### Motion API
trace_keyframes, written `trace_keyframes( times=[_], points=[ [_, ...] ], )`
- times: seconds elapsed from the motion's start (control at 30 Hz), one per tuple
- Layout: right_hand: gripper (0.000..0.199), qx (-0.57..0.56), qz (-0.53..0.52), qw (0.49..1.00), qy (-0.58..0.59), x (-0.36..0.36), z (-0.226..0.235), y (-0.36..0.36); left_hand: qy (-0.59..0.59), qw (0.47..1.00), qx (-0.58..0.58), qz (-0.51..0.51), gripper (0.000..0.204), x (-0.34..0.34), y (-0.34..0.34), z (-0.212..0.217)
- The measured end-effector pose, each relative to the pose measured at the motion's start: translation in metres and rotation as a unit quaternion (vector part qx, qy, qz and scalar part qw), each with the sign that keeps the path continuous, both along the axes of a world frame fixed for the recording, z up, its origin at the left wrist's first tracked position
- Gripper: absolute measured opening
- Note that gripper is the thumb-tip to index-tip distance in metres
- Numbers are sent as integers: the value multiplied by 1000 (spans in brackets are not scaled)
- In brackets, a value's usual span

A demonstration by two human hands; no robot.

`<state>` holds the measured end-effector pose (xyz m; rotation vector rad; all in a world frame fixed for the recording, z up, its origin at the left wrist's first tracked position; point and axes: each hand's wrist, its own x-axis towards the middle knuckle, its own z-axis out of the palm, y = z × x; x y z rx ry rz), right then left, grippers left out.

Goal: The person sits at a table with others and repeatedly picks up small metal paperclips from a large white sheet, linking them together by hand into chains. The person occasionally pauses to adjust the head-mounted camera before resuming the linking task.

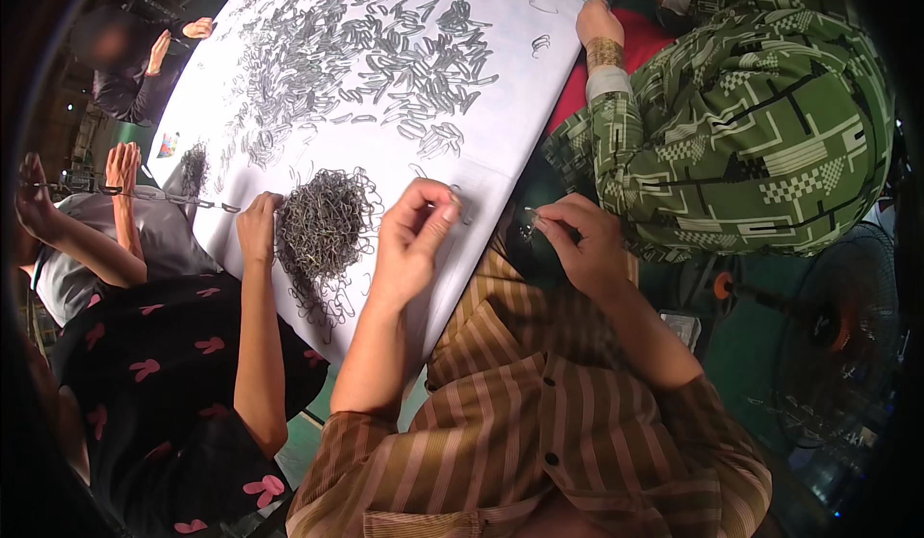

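My left hand (pixel 412 242) is raised over the near right edge of the white table, thumb and fingers pinched together. A thin curved metal wire link (pixel 467 213) shows at its fingertips. Off the table edge to the right, my right hand (pixel 585 247) pinches a small shiny metal piece (pixel 529 218) between thumb and forefinger; its exact shape is too small to tell. Left of my left hand, a dense pile of bent metal wire links (pixel 322 225) lies on the table, some scattered at its near end.
The white tabletop (pixel 452 158) carries many loose elongated metal links (pixel 356 47) farther back. A co-worker's hand (pixel 256 228) is beside the wire pile, near a metal chain (pixel 159 194) stretched leftward. Another person in green (pixel 731 134) sits at right, above a standing fan (pixel 828 326).
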<state>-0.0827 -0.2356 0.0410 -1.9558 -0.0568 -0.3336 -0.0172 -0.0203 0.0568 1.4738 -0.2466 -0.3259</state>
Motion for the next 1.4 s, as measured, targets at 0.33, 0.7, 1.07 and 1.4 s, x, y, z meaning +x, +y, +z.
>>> trace_keyframes(
  times=[0.33, 0.7, 1.07, 1.4],
  points=[
    [8, -32, 40, 998, -46, -3, 4, 9, 27, 993, -105, -48, 3, -22, -39, -21],
    [11, 88, 37, 995, 8, 31, -32, 6, -309, 946, 96, 3, 4, -36, -31, -20],
    [21, -272, 21, 958, -83, 157, -72, 69, -356, 925, 136, 5, 12, -53, -33, -25],
    [9, -286, 23, 956, -59, 162, -62, 57, -292, 945, 147, 28, 10, -53, -34, -33]
  ],
)
